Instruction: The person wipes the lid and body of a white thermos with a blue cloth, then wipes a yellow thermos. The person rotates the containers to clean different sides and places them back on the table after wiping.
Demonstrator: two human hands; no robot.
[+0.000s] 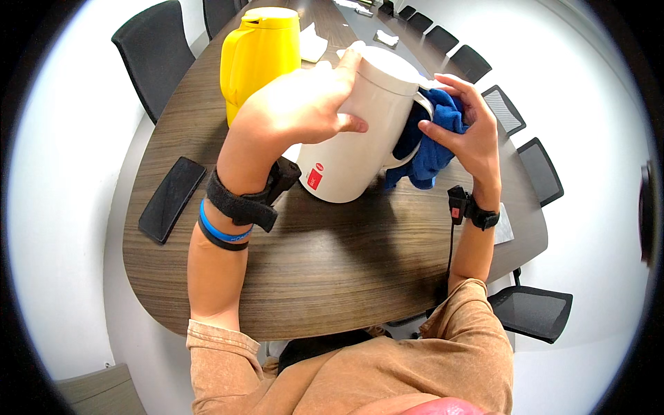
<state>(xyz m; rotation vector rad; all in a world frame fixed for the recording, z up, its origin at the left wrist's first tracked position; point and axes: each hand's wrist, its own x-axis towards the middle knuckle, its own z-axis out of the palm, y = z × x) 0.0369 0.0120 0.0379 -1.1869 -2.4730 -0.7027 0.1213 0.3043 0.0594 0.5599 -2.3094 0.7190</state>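
A white plastic vacuum jug [358, 119] with red label marks on its lower side stands before me, leaning in the wide-angle view. My left hand [311, 104] grips it from the left, thumb on the body and fingers near the rim of the lid. On the jug's right side, a crumpled blue cloth [441, 129] lies against the white handle, part of it behind and through the loop. My right hand [469, 124] holds this cloth between thumb and fingers. To the left, a yellow vacuum jug [272, 46] stands upright, partly hidden by my left hand.
A black smartphone [172, 199] lies at the left of the wooden table [321, 280]. White paper [313, 45] sits behind the jugs, and another sheet [503, 225] is by my right wrist. Black chairs [155, 52] line both sides. A cable [451, 249] hangs from my right wrist device.
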